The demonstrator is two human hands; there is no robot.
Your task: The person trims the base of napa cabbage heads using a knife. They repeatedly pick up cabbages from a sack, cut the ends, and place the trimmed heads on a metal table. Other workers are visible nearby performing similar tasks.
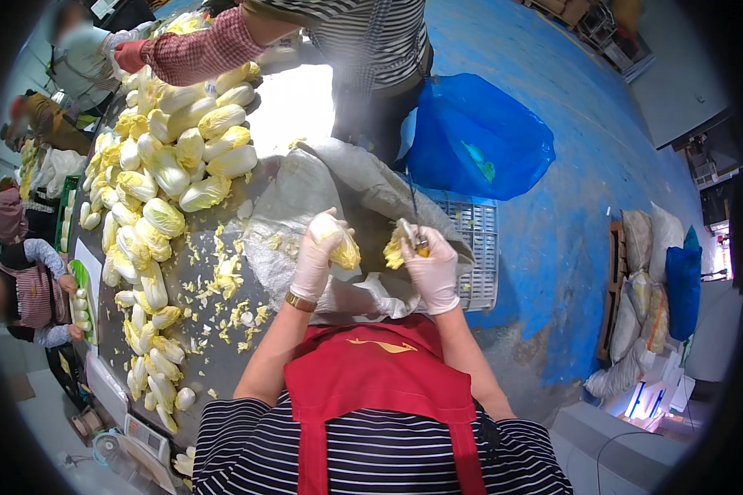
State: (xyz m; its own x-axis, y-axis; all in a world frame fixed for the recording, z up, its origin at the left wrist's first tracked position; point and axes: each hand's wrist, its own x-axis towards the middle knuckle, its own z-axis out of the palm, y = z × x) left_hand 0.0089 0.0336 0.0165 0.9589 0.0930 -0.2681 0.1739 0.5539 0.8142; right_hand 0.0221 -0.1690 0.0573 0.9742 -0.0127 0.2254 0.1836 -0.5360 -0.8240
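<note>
My left hand, in a pale glove with a watch at the wrist, grips a small napa cabbage by its white end. Its yellow leaf end points toward my right hand. That gloved hand holds a knife with a yellow handle, the thin dark blade pointing away from me. A yellow piece of cabbage leaf is also at its fingers. Both hands are over the mouth of a white woven sack, spread open in front of my red apron.
Napa cabbages are heaped along the table at left, with leaf scraps nearer me. A co-worker's red-gloved hand reaches across the heap. Right of the sack are a grey plastic crate and a blue bag. Other people stand at far left.
</note>
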